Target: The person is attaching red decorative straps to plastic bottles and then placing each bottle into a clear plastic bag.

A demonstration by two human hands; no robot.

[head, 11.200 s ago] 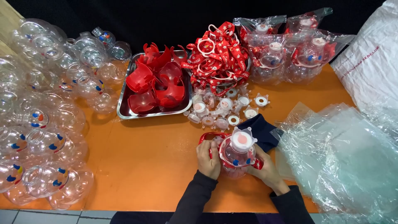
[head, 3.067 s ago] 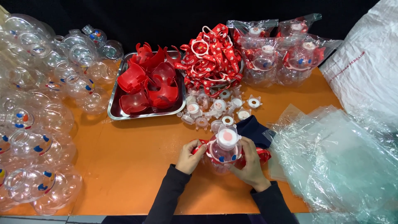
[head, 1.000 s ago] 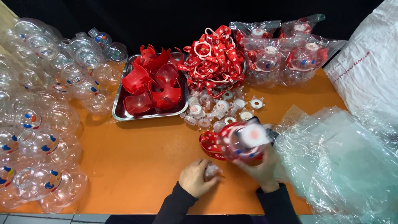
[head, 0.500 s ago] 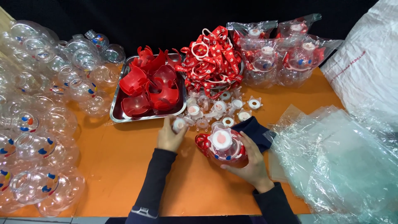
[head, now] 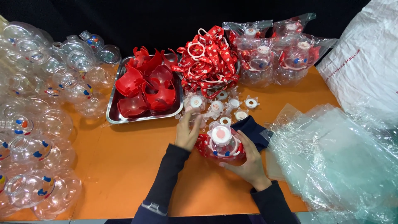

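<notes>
Assembly work is at the fitting stage, as I read it: my right hand (head: 248, 165) has its grip wrapped around the round clear plastic bottle with the red harness and white cap (head: 222, 145), which rests low on the orange table (head: 124, 166), just in front of a dark blue cloth (head: 253, 129). My left hand (head: 187, 132) has its fingers curled at the near edge of the scatter of small clear-and-white cap pieces (head: 215, 105); whether it has closed on one I cannot tell. Behind those pieces stand the steel tray of red plastic cradles (head: 145, 89) and the heap of red printed straps with white rings (head: 207, 62). Bare clear bottles (head: 37, 124) crowd the left side, and loose clear plastic bags (head: 336, 161) lie to the right. My guess is that the next move calls for a sure pinch on a single small piece, with the bottle kept steady.
</notes>
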